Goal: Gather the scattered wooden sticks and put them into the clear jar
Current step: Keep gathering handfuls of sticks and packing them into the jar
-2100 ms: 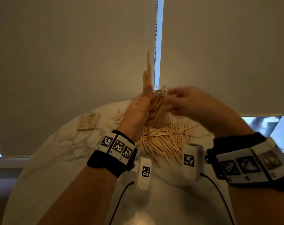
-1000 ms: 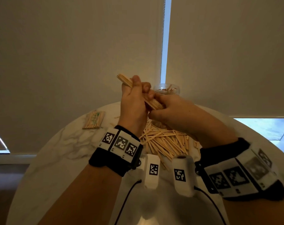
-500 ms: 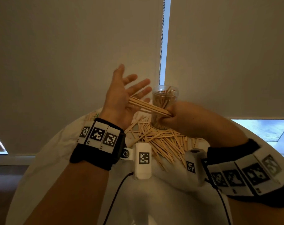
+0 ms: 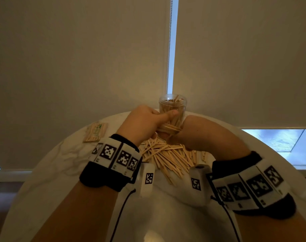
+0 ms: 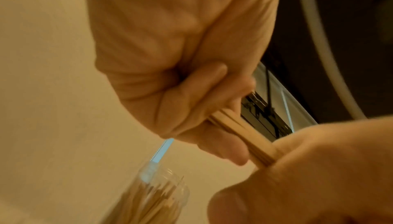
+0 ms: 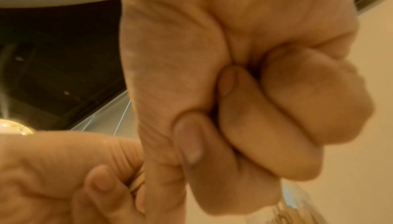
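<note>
A bundle of wooden sticks (image 4: 168,128) lies level between my two hands, just in front of the clear jar (image 4: 172,106). My left hand (image 4: 147,119) grips the bundle's left end, thumb stretched toward the jar. In the left wrist view its fingers (image 5: 212,110) curl round the sticks (image 5: 244,136). My right hand (image 4: 190,132) is a tight fist on the other end; the right wrist view shows the curled fingers (image 6: 266,118). The jar stands upright, packed with sticks. A loose stick pile (image 4: 168,155) lies on the table below my hands.
The round white marble table (image 4: 64,159) carries a flat pack of sticks (image 4: 96,131) at the back left. Pale roller blinds with a bead chain (image 4: 168,49) hang right behind the jar. A window (image 4: 279,138) shows at right.
Half a second ago my left hand was open, palm up, beside the bundle held by my right hand. It has since closed on the bundle, and both hands have dropped lower in front of the jar.
</note>
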`<state>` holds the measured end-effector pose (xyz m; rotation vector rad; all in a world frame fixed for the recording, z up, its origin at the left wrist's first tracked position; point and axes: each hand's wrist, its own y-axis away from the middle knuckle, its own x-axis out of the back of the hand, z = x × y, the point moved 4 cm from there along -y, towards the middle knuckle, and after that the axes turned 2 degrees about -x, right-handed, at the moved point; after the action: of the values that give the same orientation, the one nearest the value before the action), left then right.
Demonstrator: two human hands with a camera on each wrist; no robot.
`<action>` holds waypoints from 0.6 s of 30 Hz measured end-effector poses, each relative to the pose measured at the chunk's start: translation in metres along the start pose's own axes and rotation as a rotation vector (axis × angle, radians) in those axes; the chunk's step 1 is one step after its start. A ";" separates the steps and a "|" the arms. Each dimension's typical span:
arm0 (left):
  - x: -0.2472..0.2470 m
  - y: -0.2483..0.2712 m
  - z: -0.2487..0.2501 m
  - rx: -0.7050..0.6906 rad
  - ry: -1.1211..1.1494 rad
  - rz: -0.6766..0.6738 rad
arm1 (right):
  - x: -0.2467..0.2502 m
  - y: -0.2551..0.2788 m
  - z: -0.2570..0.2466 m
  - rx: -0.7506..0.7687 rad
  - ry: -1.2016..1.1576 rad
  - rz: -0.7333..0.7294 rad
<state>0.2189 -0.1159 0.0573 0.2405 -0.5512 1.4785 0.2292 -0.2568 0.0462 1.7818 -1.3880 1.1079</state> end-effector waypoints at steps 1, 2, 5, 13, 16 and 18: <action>0.002 -0.002 -0.004 0.020 0.029 -0.002 | -0.001 0.001 -0.002 0.015 0.004 -0.005; 0.007 -0.004 -0.009 0.044 0.094 0.018 | 0.000 0.002 -0.005 0.036 0.002 0.011; 0.026 -0.009 -0.020 0.067 0.266 0.171 | 0.015 0.012 -0.015 0.109 -0.060 0.161; 0.006 -0.010 -0.020 0.090 0.658 0.008 | 0.018 0.011 -0.019 -0.008 0.142 0.783; -0.004 -0.011 -0.023 0.133 0.800 -0.103 | 0.018 0.004 -0.013 -0.004 0.123 0.756; -0.007 -0.012 -0.024 0.130 0.836 -0.112 | 0.018 0.002 -0.014 0.025 0.162 0.761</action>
<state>0.2355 -0.1118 0.0357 -0.2457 0.2298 1.3584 0.2254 -0.2534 0.0681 1.1394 -2.0142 1.6022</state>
